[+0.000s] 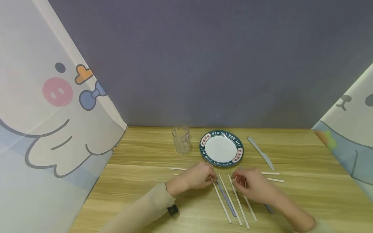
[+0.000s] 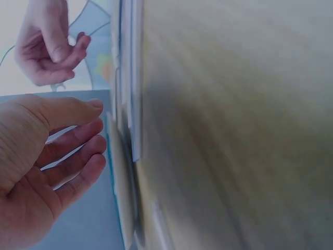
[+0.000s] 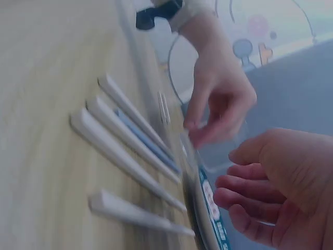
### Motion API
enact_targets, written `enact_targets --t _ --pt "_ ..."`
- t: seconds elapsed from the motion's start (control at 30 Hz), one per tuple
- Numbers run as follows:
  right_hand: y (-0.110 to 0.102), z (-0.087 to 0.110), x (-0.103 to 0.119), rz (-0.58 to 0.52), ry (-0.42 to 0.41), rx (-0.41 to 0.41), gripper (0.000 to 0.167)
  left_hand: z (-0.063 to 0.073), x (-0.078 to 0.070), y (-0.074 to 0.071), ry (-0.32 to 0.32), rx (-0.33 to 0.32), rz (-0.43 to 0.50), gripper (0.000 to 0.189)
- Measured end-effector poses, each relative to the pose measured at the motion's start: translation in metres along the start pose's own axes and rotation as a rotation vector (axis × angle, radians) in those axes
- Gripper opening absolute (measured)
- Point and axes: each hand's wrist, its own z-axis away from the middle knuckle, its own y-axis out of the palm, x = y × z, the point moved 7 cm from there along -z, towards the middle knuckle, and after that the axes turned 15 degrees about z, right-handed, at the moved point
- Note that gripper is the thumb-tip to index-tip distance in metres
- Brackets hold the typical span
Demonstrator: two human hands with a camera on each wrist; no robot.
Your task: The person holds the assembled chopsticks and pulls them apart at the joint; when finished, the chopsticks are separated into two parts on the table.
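Note:
Several white chopsticks [image 1: 222, 204] and a purple-blue chopstick [image 1: 226, 198] lie roughly side by side on the wooden table, pointing toward the plate. My left hand [image 1: 201, 176] hovers at their far ends on the left. In the left wrist view its fingers [image 2: 78, 174] are loosely bent and hold nothing. Over the right side of the row is my right hand [image 1: 253, 184], its relaxed fingers [image 3: 255, 200] free of any object. Another blue chopstick [image 1: 268, 209] is partly hidden under the right hand and wrist.
A plate with a dark green rim [image 1: 222, 163] lies beyond the chopsticks. Left of it stands a clear glass cup [image 1: 182, 142], and a pale knife [image 1: 262, 154] lies to its right. More white chopsticks [image 1: 271, 173] lie crosswise at both sides. A grey wall [image 1: 218, 64] closes the back.

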Motion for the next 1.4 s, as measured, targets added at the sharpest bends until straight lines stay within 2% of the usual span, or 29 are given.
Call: enact_targets --t 0.13,0.3,0.57,0.83,1.17,1.27,1.4 --pt "0.01 -0.001 0.012 -0.011 -0.005 0.032 0.007 0.0 -0.001 0.01 0.002 0.026 -0.008 0.013" --pt "0.024 -0.001 0.022 -0.031 -0.002 0.092 0.008 0.002 0.0 0.017 -0.006 0.03 0.0 0.015" --pt "0.042 -0.004 0.037 0.008 -0.004 0.113 0.021 0.001 0.002 0.023 0.005 0.033 -0.007 0.015" --pt "0.057 -0.002 0.041 0.034 0.026 0.223 0.032 0.002 0.003 0.024 -0.013 0.032 0.003 0.015" --pt "0.059 -0.003 0.044 0.021 0.026 0.211 0.032 0.002 0.002 0.024 0.044 0.061 -0.058 0.009" --pt "0.054 -0.004 0.042 0.03 0.046 0.205 0.029 0.005 0.001 0.021 0.059 0.088 -0.009 0.009" --pt "0.04 -0.008 0.039 0.056 0.02 0.201 0.026 0.009 -0.003 0.012 0.087 0.092 0.136 0.013"
